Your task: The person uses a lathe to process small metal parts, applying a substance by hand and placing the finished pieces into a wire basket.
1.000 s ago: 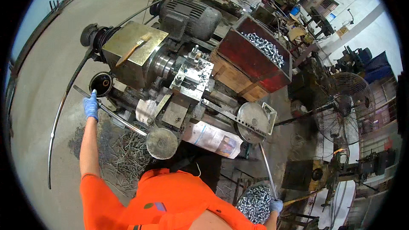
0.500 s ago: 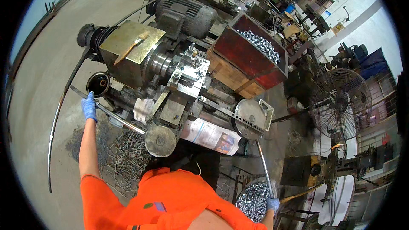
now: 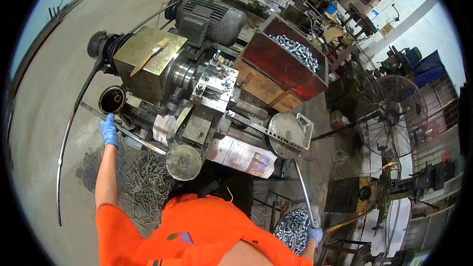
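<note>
A: Where's the left hand (image 3: pixel 109 131)?

B: Left-centre of the frame, blue glove, fingers wrapped round a long metal bar (image 3: pixel 125 133) that runs diagonally w/ the lathe (image 3: pixel 197 88) just above it. A dark round can (image 3: pixel 113 99) sits right above the hand.

A: And the right hand (image 3: pixel 314 235)?

B: Bottom right, also gloved, fingers closed on the lower end of a thin lever rod (image 3: pixel 303 192) coming down from the round perforated plate (image 3: pixel 286 129). Right beside it, a bucket (image 3: pixel 294 226) of shiny small parts.

A: Anything else nearby?

B: Metal shavings (image 3: pixel 143 182) on the floor lower left, red bin (image 3: pixel 286 64) of parts at upper centre, big fan (image 3: pixel 391 114) on the right. Orange shirt (image 3: pixel 197 231) fills the bottom.
</note>
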`<act>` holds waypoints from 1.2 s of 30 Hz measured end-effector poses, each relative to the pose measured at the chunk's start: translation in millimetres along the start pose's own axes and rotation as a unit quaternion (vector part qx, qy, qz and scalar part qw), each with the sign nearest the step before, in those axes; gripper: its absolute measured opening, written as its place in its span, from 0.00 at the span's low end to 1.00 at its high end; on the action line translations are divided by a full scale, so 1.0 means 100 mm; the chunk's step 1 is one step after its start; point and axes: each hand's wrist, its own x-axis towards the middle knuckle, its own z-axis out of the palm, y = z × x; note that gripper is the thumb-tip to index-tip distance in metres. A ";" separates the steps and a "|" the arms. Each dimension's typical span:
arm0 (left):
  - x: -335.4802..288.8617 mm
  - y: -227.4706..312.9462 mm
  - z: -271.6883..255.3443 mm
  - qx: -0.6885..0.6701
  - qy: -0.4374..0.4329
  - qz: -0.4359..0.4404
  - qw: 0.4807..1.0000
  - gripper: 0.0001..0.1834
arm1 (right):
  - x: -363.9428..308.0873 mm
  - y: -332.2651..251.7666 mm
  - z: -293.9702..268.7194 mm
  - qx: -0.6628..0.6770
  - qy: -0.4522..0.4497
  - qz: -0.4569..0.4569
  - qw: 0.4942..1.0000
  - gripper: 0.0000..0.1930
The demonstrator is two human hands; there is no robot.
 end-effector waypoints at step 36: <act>-0.13 0.10 0.14 -0.087 -0.033 0.023 0.995 0.12 | -0.01 0.28 0.38 -0.018 0.077 -0.043 0.996 0.22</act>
